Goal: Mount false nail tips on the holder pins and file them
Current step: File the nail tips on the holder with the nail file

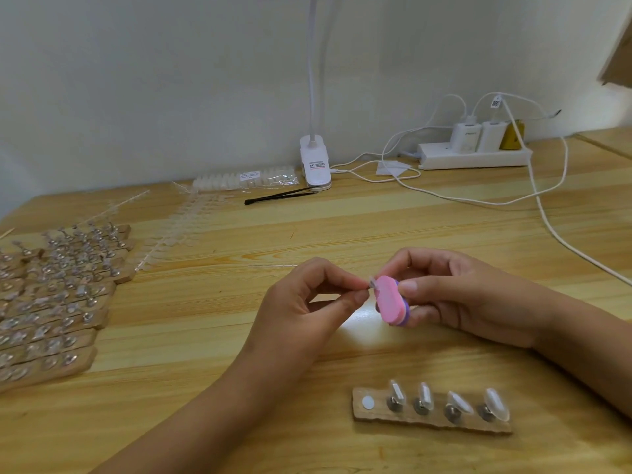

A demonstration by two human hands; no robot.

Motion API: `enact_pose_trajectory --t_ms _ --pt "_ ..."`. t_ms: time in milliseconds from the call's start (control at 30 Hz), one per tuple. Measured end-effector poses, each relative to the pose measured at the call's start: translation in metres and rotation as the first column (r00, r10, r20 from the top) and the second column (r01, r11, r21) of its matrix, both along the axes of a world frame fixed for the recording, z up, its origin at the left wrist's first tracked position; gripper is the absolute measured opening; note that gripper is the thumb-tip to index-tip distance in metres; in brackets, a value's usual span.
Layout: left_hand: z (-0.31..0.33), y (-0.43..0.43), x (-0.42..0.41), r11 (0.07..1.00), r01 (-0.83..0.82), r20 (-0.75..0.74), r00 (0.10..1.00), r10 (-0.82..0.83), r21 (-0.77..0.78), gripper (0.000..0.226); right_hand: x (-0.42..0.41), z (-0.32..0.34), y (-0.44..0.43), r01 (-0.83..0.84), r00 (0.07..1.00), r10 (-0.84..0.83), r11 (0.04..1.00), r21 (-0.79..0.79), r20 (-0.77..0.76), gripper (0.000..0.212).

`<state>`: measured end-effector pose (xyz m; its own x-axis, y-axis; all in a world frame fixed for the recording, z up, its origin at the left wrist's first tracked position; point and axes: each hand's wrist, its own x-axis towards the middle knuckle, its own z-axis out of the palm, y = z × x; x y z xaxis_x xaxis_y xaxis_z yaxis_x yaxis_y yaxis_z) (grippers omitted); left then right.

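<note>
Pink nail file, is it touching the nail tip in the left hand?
Touching. Head view shows the nail tip, pinched by the left hand, against the upper end of the pink nail file.

The table top (205, 302) is made of pale, smooth, grained wood with a slight sheen. The holder strip (427, 426) is cut from rough-edged matt wood. Its pins (394, 404) are of shiny metal, and the mounted nail tips (496, 401) are of glossy translucent plastic. The nail file (388, 301) is faced in matt pink, with a purple layer beneath. The nail tip (372, 281) against it is pale and translucent.
</note>
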<state>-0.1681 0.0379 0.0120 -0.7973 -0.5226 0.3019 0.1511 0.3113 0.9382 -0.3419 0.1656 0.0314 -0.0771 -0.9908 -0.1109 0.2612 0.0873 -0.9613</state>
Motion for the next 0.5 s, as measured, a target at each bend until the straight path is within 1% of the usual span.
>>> enact_pose_trajectory --t_ms 67,167,267,367,400,500 --pt "0.0001 0.0004 0.0005 1.000 0.004 -0.009 1.000 -0.004 0.005 0.009 -0.0005 0.0000 0.0006 0.020 1.000 -0.020 1.000 -0.009 0.005 0.022" --pt "0.0002 0.0012 0.0008 1.000 0.013 -0.016 1.000 -0.013 -0.002 0.011 0.0010 0.0010 -0.0002 0.014 1.000 -0.014 1.000 -0.025 0.004 0.020" --pt "-0.0003 0.0015 0.0011 1.000 0.007 -0.005 1.000 -0.007 0.016 0.009 -0.0005 0.0001 -0.0014 0.088 0.996 -0.087 0.996 -0.029 0.029 0.018" --pt "-0.0015 0.0007 0.0008 1.000 0.001 0.002 1.000 -0.001 0.012 0.019 0.0010 0.0013 -0.0001 -0.003 1.000 0.003 1.000 -0.019 0.021 0.013" --pt "-0.0012 0.0005 0.0004 1.000 -0.003 0.003 1.000 0.003 0.014 0.020 0.0015 0.0011 -0.0004 -0.007 1.000 0.008 1.000 -0.026 0.015 0.012" --pt "-0.0007 -0.0005 0.0003 0.999 -0.014 0.003 1.000 0.014 0.036 0.018 0.0005 -0.0018 -0.0031 0.130 0.991 -0.130 0.991 -0.016 0.021 0.016"
